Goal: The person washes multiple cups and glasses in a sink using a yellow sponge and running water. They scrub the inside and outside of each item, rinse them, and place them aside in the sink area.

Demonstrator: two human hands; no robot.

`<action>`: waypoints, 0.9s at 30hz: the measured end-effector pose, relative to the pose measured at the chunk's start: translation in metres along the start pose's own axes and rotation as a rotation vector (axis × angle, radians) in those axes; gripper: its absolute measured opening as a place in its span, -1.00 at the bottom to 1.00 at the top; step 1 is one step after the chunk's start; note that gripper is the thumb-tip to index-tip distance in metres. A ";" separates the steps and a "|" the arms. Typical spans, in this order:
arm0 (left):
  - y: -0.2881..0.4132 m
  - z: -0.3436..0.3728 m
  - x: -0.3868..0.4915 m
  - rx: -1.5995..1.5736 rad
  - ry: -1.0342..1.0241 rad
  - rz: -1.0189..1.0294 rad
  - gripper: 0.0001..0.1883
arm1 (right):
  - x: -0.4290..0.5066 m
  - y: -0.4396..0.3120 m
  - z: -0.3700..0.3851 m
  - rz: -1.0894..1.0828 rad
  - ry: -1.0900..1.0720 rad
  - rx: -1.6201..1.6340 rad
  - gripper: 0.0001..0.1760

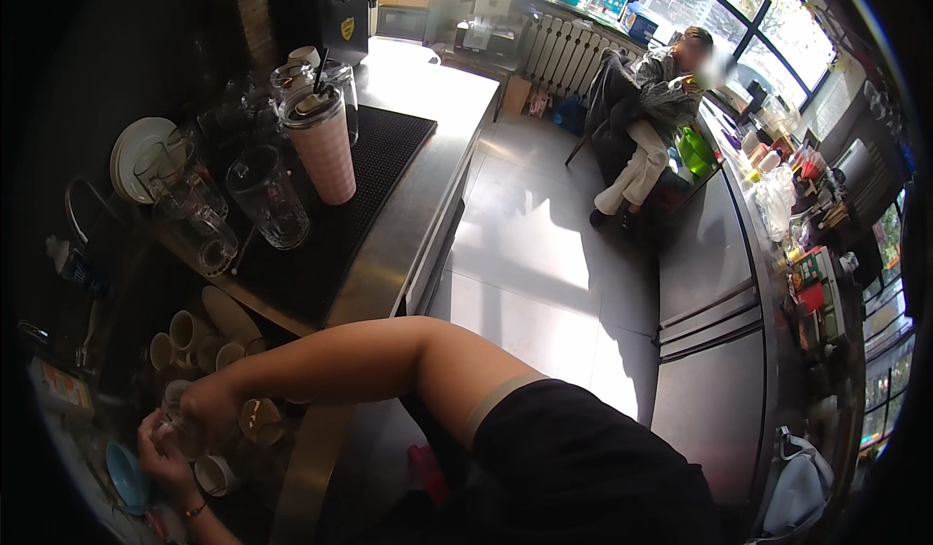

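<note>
Over the sink at the lower left, my left hand (162, 452) grips a clear drinking glass (173, 398) and wears a thin bracelet at the wrist. My right hand (213, 401) reaches across to the same glass. Its fingers are blurred and partly hidden, so I cannot tell whether they are inside the glass or against its side. Around both hands lie several light-coloured cups, among them a cup (191, 329), a tilted cup (261, 422) and a white cup (216, 476). A blue bowl (125, 478) sits beside my left hand.
On a black drip mat (393, 133) stand glass mugs (268, 197) and a pink tumbler (321, 148) with a straw. White plates (138, 155) lean behind them. A steel counter edge (379, 275) runs under my right arm. Across the aisle, a person (656, 100) sits near a cluttered counter (773, 181).
</note>
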State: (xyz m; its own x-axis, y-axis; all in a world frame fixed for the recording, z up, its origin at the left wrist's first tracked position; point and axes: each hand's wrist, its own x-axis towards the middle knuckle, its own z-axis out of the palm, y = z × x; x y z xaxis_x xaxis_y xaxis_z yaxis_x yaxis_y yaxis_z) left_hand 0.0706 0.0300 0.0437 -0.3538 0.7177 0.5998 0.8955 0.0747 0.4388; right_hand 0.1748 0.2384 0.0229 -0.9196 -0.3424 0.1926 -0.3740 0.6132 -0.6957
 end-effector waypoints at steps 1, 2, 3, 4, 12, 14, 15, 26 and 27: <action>-0.013 0.000 -0.005 -0.081 0.008 -0.114 -0.81 | -0.003 -0.002 -0.001 -0.034 0.040 -0.020 -0.52; -0.028 -0.005 -0.005 -0.085 -0.056 -0.385 -0.75 | -0.006 -0.006 -0.004 -0.066 0.058 -0.057 -0.53; -0.043 -0.004 -0.007 -0.074 -0.004 -0.341 -0.71 | -0.009 -0.009 -0.007 -0.109 0.074 -0.099 -0.53; -0.056 -0.003 -0.010 -0.043 0.078 -0.376 -0.68 | -0.011 -0.012 -0.012 -0.084 0.063 -0.139 -0.51; -0.060 -0.005 -0.019 -0.679 -0.381 -0.717 -0.60 | -0.009 -0.021 -0.014 -0.532 0.294 -0.491 -0.61; -0.032 0.004 -0.025 -0.163 -0.480 -0.394 -0.59 | -0.009 -0.026 -0.014 -0.723 0.454 -0.697 -0.73; -0.016 0.009 -0.027 0.197 -0.481 -0.209 -0.58 | -0.008 -0.030 -0.015 -0.811 0.525 -0.810 -0.79; 0.037 0.000 -0.029 -0.077 -0.311 -0.272 -0.70 | -0.019 -0.065 -0.008 -0.841 0.230 -1.027 -0.90; 0.031 0.001 -0.028 -0.251 -0.339 -0.429 -0.70 | -0.018 -0.067 -0.007 -0.810 0.234 -1.026 -0.91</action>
State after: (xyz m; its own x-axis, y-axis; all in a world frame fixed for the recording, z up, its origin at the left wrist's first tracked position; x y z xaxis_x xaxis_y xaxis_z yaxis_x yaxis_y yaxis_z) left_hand 0.1087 0.0130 0.0394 -0.5263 0.8437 0.1056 0.5865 0.2703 0.7635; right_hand 0.2152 0.2086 0.0708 -0.3557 -0.7969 0.4883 -0.6479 0.5868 0.4856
